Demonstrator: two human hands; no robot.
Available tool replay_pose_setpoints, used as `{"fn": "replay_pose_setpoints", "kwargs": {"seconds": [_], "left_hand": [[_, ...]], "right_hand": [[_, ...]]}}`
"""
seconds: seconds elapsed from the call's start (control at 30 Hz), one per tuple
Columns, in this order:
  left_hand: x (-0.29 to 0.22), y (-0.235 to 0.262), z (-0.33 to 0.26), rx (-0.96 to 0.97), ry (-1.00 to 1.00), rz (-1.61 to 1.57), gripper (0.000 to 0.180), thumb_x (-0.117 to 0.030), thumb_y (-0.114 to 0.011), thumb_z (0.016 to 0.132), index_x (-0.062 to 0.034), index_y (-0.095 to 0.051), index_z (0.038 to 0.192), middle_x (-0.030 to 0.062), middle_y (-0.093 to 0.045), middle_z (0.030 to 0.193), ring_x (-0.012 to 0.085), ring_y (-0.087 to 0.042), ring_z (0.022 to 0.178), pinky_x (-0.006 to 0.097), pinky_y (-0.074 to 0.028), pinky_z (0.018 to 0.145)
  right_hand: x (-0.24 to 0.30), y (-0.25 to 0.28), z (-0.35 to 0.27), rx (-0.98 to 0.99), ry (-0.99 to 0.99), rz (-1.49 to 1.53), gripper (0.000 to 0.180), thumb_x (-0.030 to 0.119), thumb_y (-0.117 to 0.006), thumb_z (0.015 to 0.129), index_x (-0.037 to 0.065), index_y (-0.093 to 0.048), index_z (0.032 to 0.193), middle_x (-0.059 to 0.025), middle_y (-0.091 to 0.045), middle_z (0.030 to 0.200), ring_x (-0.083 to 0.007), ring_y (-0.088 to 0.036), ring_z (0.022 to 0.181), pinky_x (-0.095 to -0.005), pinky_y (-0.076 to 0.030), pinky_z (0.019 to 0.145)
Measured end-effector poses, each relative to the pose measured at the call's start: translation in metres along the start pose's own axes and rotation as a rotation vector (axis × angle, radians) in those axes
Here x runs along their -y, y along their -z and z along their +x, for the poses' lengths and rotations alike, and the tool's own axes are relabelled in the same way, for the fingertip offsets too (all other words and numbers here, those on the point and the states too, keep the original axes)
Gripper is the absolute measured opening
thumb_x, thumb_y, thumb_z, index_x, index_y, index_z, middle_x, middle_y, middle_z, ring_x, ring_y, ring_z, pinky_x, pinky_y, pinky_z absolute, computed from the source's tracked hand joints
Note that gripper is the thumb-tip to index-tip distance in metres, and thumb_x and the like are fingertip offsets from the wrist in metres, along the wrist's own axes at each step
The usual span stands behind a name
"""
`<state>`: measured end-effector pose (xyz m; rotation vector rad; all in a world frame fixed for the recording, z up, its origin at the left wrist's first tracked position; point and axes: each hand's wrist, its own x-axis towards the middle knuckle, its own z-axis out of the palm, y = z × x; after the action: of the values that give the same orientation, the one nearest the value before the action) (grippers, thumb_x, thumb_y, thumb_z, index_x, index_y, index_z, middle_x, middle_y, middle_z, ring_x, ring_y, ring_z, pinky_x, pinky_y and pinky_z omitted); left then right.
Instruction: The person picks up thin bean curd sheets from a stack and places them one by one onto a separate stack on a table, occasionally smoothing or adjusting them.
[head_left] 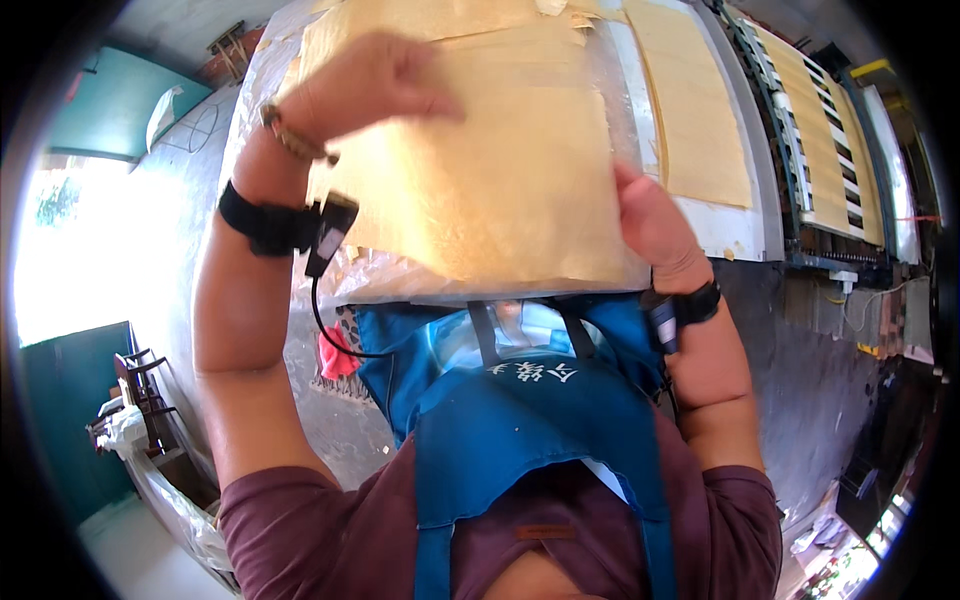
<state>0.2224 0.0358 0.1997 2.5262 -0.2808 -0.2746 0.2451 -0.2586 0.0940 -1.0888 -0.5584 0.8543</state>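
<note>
A wide, thin, pale-yellow sheet lies over a stack of similar sheets in front of me. Above its far left part hovers my left hand, with the fingers smeared by motion; whether they grip anything does not show. My right hand is at the sheet's right edge, the thumb side toward it. Its fingertips are blurred, and I cannot tell whether they pinch the edge. Clear plastic film shows beneath the stack along the near and left sides.
More yellow sheets lie on a white surface to the right. Beyond stands a machine with a yellow band and black-and-white strips. A cable runs from my left wrist device. Dark wooden chairs and a pink cloth are at left.
</note>
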Motion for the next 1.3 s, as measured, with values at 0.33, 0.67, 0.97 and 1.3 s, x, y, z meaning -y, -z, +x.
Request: {"fn": "replay_pose_setpoints", "kwargs": {"seconds": [0.33, 0.67, 0.97, 1.3], "left_hand": [[0.024, 0.135, -0.034, -1.145, 0.004, -0.742, 0.039, -0.017, -0.065, 0.081, -0.0012, -0.054, 0.115, 0.0160, -0.061, 0.109, 0.0274, -0.059, 0.098, 0.036, -0.049, 0.084], [0.229, 0.011, -0.098, -1.301, 0.691, -1.241, 0.046, -0.034, -0.044, 0.092, -0.0012, -0.047, 0.124, 0.0180, -0.052, 0.124, 0.0375, -0.051, 0.111, 0.055, -0.042, 0.091], [0.371, -0.110, -0.152, -1.228, 1.056, -1.471, 0.053, -0.035, -0.037, 0.091, 0.0018, -0.043, 0.128, 0.0207, -0.051, 0.124, 0.0365, -0.050, 0.112, 0.051, -0.039, 0.094], [0.197, -0.014, -0.099, -1.535, 0.315, -1.064, 0.029, -0.005, -0.063, 0.080, 0.0024, -0.053, 0.106, 0.0144, -0.060, 0.100, 0.0255, -0.062, 0.088, 0.035, -0.053, 0.075]], "right_hand": [[-0.134, 0.047, -0.006, -0.118, -0.367, 0.766, 0.083, 0.073, -0.026, 0.083, 0.008, -0.042, 0.133, -0.0224, -0.046, 0.129, -0.0314, -0.047, 0.117, -0.0395, -0.033, 0.101], [-0.144, 0.052, -0.026, -0.181, -0.535, 0.221, 0.071, 0.058, -0.053, 0.083, 0.003, -0.044, 0.128, -0.0130, -0.058, 0.114, -0.0174, -0.060, 0.091, -0.0303, -0.049, 0.077], [-0.136, 0.008, 0.023, -0.502, -0.737, -0.041, 0.047, 0.043, -0.060, 0.084, 0.005, -0.051, 0.110, -0.0101, -0.061, 0.096, -0.0158, -0.062, 0.077, -0.0299, -0.052, 0.064], [-0.152, -0.010, 0.046, -0.663, -0.757, -0.023, 0.030, 0.036, -0.067, 0.079, 0.009, -0.059, 0.090, -0.0045, -0.060, 0.072, -0.0100, -0.057, 0.058, -0.0224, -0.047, 0.049]]}}
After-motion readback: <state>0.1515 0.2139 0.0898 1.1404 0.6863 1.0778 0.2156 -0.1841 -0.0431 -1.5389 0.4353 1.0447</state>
